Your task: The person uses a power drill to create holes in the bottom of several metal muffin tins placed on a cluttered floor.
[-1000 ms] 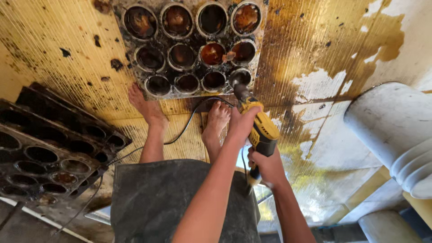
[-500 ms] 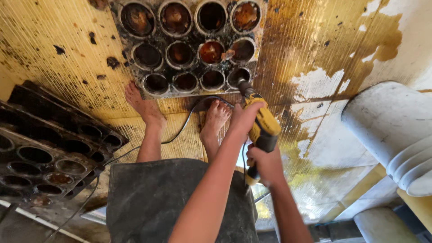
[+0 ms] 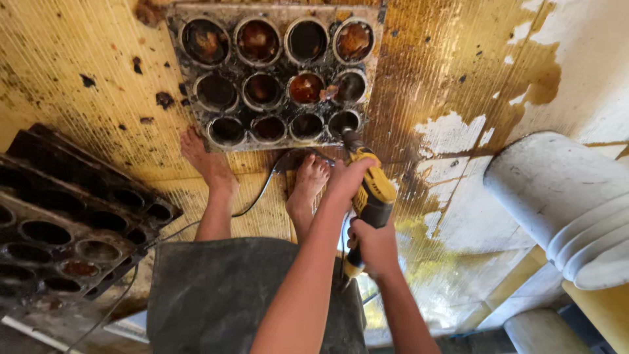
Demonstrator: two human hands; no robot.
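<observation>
Both hands are clenching a yellow-and-black corded power drill [image 3: 372,196]: left hand [image 3: 347,180] wrapping its body, right hand [image 3: 375,244] gripping the handle. Its long axis is pointing forward into the bottom-right cup of the rusty twelve-cup metal baking tray [image 3: 275,72] lying on the stained yellow floor [image 3: 78,65], just ahead

Yellow-and-black power drill [image 3: 372,196]: corded, held tilted, nose pointing up-frame toward the muffin tray [image 3: 275,78], tip at or in the lower-right cup, next to the tray's near edge. Tray: metal, twelve round cups in three rows of four, heavily rusted and crusted with dark brown residue; lies flat on the stained yellow floor sheet. A black cord [image 3: 255,196] runs from the drill across the floor, between the bare feet.
</observation>
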